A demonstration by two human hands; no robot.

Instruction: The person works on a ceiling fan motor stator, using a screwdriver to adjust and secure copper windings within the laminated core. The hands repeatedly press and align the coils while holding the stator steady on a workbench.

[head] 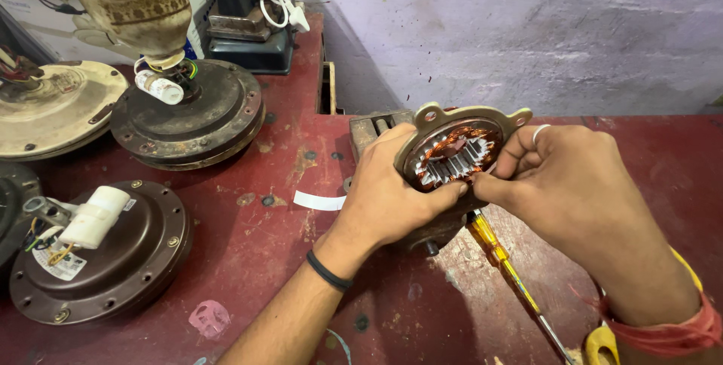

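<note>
Left hand (392,192) grips the motor stator (452,155) upright on the worktop (256,252); right hand (561,177) pinches at its copper winding. Looks like winding work; next calls for fine fingertip control.

Left hand (392,199), right hand (561,180) grip motor stator (456,155) over red bench (248,244).

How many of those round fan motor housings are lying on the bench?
4: a brown one front left, a dark one behind it, a cream one far left, and a black one cut off at the edge.
</note>
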